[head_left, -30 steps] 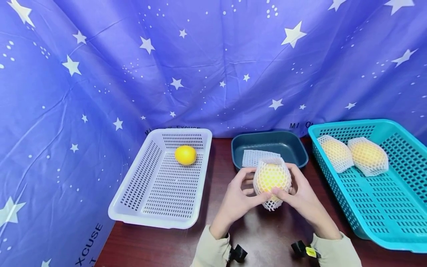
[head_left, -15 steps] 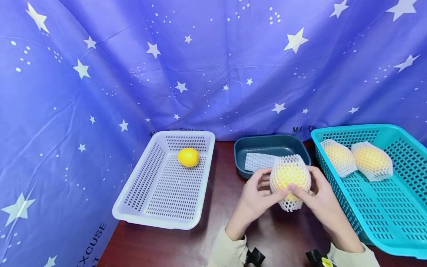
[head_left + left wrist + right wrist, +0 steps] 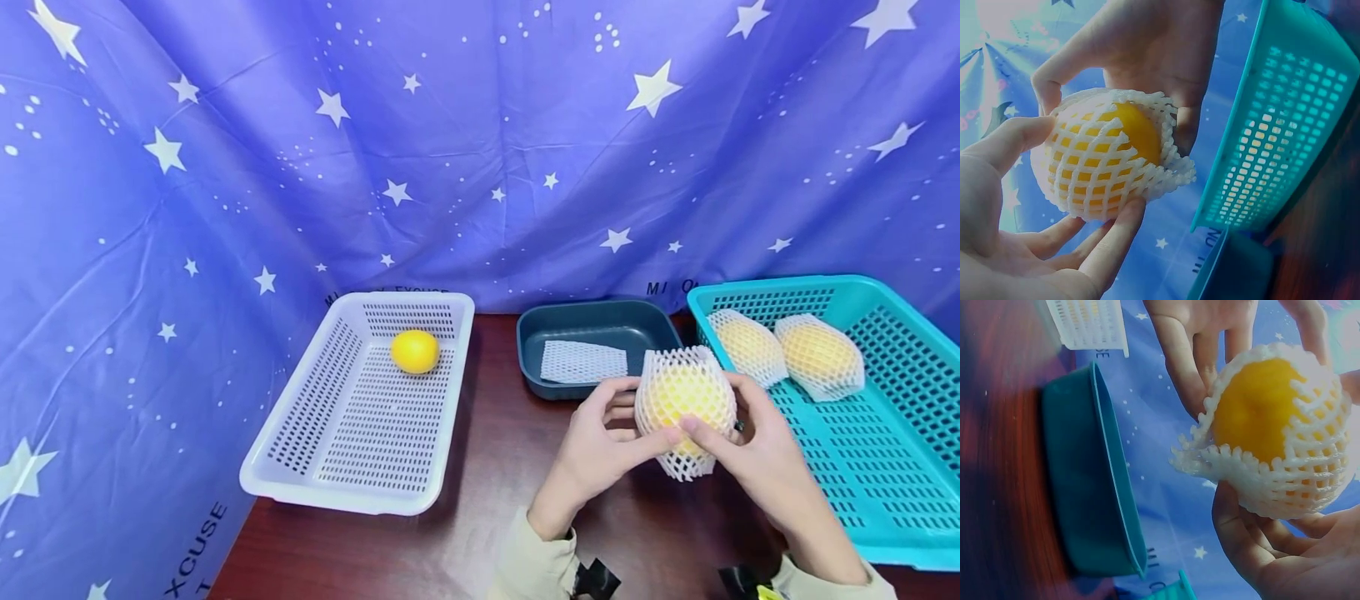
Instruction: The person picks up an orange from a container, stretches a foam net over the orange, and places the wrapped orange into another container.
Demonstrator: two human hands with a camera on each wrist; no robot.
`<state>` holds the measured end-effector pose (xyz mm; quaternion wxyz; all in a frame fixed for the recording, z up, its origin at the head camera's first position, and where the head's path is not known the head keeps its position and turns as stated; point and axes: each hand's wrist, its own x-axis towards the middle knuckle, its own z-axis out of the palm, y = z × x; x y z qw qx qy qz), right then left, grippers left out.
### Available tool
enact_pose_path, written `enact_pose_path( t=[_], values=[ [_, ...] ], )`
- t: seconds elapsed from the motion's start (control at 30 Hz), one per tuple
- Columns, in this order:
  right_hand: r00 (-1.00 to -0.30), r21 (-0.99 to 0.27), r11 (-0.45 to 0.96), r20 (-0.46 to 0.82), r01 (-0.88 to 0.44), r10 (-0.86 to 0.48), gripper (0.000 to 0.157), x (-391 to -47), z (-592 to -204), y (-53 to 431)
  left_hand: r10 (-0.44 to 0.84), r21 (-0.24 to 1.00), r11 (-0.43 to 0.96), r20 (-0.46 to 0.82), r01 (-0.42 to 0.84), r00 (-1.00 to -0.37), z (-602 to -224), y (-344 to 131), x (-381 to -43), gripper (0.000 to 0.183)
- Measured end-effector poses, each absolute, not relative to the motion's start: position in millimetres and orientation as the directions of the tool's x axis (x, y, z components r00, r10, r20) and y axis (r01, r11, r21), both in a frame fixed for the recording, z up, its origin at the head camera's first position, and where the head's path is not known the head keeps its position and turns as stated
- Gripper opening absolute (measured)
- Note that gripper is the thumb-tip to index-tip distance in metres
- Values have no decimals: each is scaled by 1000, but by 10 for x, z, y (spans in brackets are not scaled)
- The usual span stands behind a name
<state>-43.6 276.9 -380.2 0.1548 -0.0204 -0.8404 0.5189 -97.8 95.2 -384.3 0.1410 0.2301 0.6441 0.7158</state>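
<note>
My left hand (image 3: 592, 454) and right hand (image 3: 776, 458) together hold a round yellow fruit (image 3: 1254, 412) in a white foam net sleeve (image 3: 684, 408). In the head view both thumbs press its near side, while the other fingers curl round its sides. The netting covers most of the fruit; the wrist views show bare yellow skin at one open end of the sleeve. The held fruit is in front of the teal basket's left side. To its left, a flat foam net (image 3: 583, 362) lies in the dark teal tray (image 3: 555, 390).
On the left stands a white perforated basket (image 3: 258, 475) holding one bare yellow fruit (image 3: 415, 352). A teal basket (image 3: 892, 554) on the right contains two net-wrapped fruits (image 3: 820, 357). Behind everything hangs a blue star-patterned cloth (image 3: 450, 150). The tabletop (image 3: 472, 533) is dark reddish wood.
Both hands have carried the sleeved fruit to the right, from in front of the dark tray toward the teal basket. The flat foam net in the tray is now fully uncovered.
</note>
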Motion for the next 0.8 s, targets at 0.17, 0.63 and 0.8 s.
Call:
enact_pose_path(
  t=[0.17,0.63,0.8],
  values=[
    [-946,-865,488,249,-120,209,50,-374,-3777,2892,522,987,-137,143,83,-841,-3839,1058,-963,55],
    [-951,-827,561,209,-48,228,54,-230,-3709,3191,570,973,-232,134,-2,-810,-3842,1299,-866,51],
    [-948,-806,592,192,-6,252,58,-207,-3709,3303,581,968,-248,119,-36,-805,-3866,1385,-846,50]
  ],
)
